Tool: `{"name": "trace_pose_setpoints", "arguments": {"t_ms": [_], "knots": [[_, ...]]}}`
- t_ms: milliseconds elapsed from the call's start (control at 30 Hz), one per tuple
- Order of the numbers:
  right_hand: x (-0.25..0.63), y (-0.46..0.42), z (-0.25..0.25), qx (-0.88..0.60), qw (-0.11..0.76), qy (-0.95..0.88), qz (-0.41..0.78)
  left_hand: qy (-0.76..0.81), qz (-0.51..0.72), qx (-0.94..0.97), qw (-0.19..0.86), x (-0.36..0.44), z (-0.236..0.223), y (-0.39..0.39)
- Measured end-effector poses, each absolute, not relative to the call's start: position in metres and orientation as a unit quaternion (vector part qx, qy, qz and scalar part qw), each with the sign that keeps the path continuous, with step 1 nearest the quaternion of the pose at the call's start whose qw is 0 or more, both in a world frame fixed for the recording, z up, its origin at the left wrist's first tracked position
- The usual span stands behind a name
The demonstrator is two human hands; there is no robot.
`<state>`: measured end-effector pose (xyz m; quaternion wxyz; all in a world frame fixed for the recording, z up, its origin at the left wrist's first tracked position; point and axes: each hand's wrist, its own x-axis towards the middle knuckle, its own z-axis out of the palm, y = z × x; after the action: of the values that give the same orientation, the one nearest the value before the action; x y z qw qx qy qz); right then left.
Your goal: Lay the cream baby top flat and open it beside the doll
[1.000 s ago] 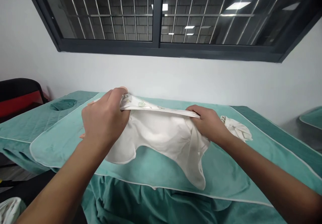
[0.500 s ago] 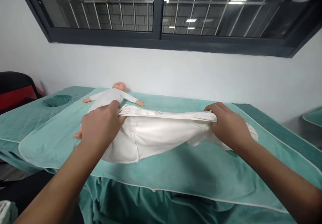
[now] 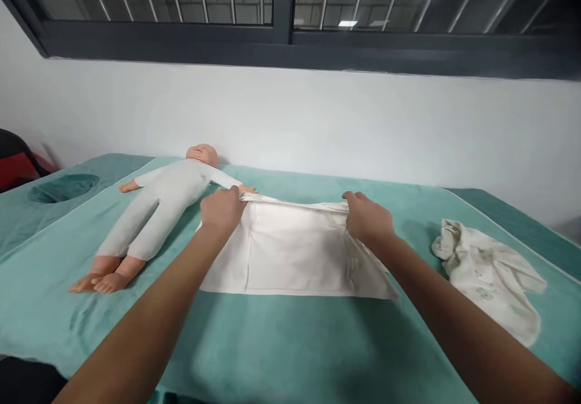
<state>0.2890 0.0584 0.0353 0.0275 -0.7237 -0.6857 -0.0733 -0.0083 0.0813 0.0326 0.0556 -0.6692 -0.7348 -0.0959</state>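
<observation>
A white baby garment is stretched between my two hands, its plain seamed side toward me. My left hand is closed on its upper left corner. At the upper right corner my right hand grips the folded edge. The lower edge hangs at or just above the green sheet; I cannot tell whether it touches. Left of the garment lies a baby doll on its back, arms spread, in a white cloth body. A second white garment with a green print lies crumpled at the right.
The green-covered bed runs along a white wall beneath a dark-framed barred window. A round hollow shows in the cover at the far left. Behind it is a red and black chair.
My hands have come closer together, and the garment now hangs flatter and squarer. My view has shifted down and nearer, showing the doll's legs and the crumpled garment more fully.
</observation>
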Motion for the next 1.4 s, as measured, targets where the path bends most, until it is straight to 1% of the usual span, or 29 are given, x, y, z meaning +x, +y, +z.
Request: {"name": "trace_pose_setpoints", "arguments": {"t_ms": [100, 133, 167, 200, 267, 333, 367, 533, 667, 800, 900, 1067, 1267, 1400], "knots": [[0.270, 0.063, 0.011, -0.699, 0.112, -0.696, -0.121, -0.713, -0.136, -0.677, 0.126, 0.011, 0.005, 0.080], [0.260, 0.061, 0.001, -0.674, 0.148, -0.712, -0.125, -0.686, -0.164, -0.690, 0.161, 0.020, -0.005, 0.075], [0.249, 0.058, -0.008, -0.644, 0.181, -0.735, -0.109, -0.646, -0.184, -0.720, 0.175, 0.028, -0.015, 0.068], [0.238, 0.054, -0.018, -0.617, 0.204, -0.756, -0.074, -0.604, -0.191, -0.757, 0.161, 0.037, -0.025, 0.063], [0.218, 0.050, -0.034, -0.589, 0.222, -0.777, 0.015, -0.552, -0.188, -0.807, 0.097, 0.050, -0.042, 0.054], [0.206, 0.050, -0.047, -0.592, 0.212, -0.775, 0.066, -0.553, -0.180, -0.812, 0.045, 0.055, -0.055, 0.053], [0.203, 0.052, -0.051, -0.601, 0.205, -0.769, 0.072, -0.564, -0.181, -0.805, 0.037, 0.056, -0.059, 0.054], [0.212, 0.065, -0.058, -0.646, 0.188, -0.738, 0.056, -0.606, -0.184, -0.771, 0.070, 0.053, -0.066, 0.064], [0.222, 0.068, -0.056, -0.638, 0.182, -0.747, 0.028, -0.642, -0.172, -0.744, 0.069, 0.054, -0.062, 0.061], [0.226, 0.065, -0.051, -0.627, 0.188, -0.756, -0.005, -0.654, -0.192, -0.726, 0.089, 0.056, -0.056, 0.056], [0.228, 0.064, -0.049, -0.632, 0.198, -0.749, 0.007, -0.656, -0.193, -0.724, 0.090, 0.056, -0.055, 0.055], [0.229, 0.067, -0.050, -0.649, 0.205, -0.731, 0.041, -0.659, -0.177, -0.729, 0.059, 0.054, -0.058, 0.059], [0.237, 0.077, -0.054, -0.665, 0.156, -0.726, 0.079, -0.645, -0.139, -0.751, -0.002, 0.052, -0.058, 0.078], [0.243, 0.083, -0.059, -0.687, 0.149, -0.706, 0.089, -0.651, -0.131, -0.747, -0.007, 0.052, -0.062, 0.087]]}}
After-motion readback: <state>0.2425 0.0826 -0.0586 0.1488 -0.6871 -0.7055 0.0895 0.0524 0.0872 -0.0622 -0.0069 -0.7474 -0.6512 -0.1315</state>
